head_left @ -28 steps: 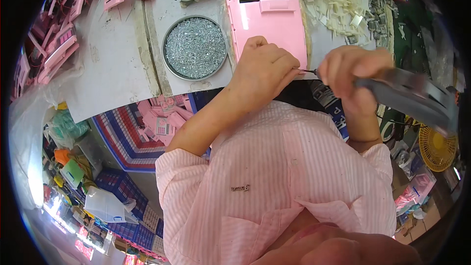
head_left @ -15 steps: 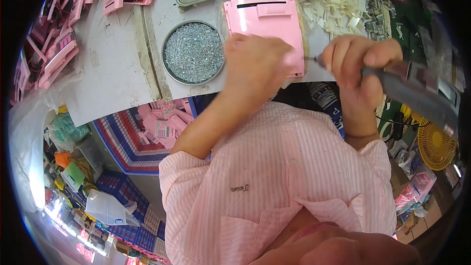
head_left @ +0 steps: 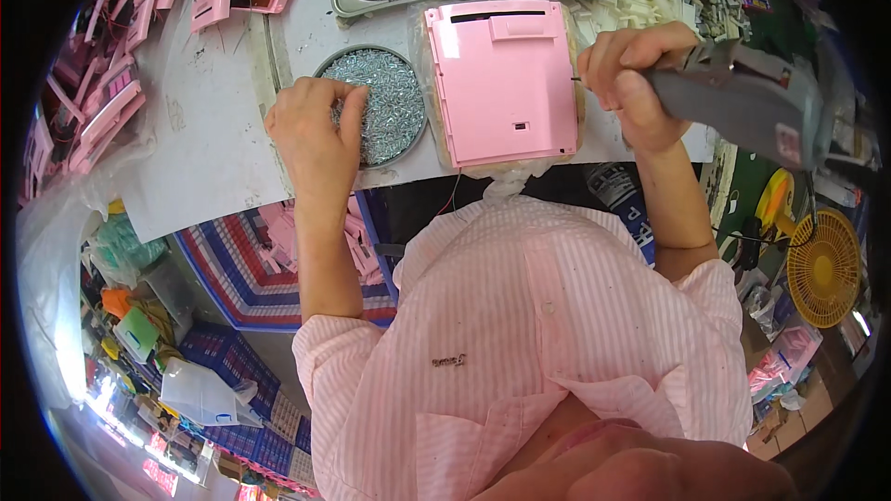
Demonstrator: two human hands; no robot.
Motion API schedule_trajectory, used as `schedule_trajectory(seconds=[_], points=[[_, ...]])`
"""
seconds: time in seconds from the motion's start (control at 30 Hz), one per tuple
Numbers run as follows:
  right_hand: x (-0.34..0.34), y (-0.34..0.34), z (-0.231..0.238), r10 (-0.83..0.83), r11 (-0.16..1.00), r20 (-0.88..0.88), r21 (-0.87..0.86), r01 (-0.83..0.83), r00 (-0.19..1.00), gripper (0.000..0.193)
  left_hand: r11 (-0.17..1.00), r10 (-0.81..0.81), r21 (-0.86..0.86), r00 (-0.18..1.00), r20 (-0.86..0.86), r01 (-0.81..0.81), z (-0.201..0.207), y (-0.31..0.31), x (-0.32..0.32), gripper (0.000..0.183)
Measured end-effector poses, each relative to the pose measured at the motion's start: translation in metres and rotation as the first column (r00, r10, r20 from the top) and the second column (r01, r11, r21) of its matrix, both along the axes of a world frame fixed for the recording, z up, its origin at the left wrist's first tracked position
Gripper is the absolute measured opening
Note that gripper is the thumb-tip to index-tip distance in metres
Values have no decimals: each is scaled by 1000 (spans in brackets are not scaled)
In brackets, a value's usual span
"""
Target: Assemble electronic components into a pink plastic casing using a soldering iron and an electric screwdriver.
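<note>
My left hand bends over a round metal dish of small silver screws, thumb and fingertips pinched together at its left part. Whether a screw is between them is too small to see. In my right hand is a grey electric screwdriver, held level, its thin bit pointing left at the right edge of a pink plastic casing. The casing lies flat, with a long slot near its far end and a small rectangular opening near its close end. Under it is a plastic-wrapped pad.
Beyond the casing stands a steel tray with dark springs. White plastic pieces lie at far right. Pink casings with wires pile up at left. Below the table edge is a striped basket of pink parts; a yellow fan stands at right.
My left hand has moved left from over the casing to the screw dish, uncovering the casing. My right hand has moved slightly up and left with the screwdriver.
</note>
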State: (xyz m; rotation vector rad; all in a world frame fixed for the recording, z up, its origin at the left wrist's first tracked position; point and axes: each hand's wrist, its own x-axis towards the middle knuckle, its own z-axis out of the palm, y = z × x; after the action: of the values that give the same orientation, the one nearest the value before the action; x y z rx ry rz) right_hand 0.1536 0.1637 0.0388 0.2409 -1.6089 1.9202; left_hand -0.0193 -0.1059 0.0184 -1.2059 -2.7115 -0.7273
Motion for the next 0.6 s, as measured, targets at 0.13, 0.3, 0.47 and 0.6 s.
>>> schedule_trajectory(seconds=[0.13,0.3,0.47,0.6], points=[[-1,6,28,98,994,-9,-44,-98,995,23,999,-35,12,998,46,34,3,3,-8,19],[-3,-20,64,122,991,49,-67,-119,991,29,890,-399,260,916,48,374,16,58,51,19],[1,-28,66,146,988,74,-59,-142,987,33,799,-514,396,855,62,452,6,78,74,17],[5,-27,63,127,989,107,-93,-117,986,33,803,-512,406,854,94,437,6,82,75,16]])
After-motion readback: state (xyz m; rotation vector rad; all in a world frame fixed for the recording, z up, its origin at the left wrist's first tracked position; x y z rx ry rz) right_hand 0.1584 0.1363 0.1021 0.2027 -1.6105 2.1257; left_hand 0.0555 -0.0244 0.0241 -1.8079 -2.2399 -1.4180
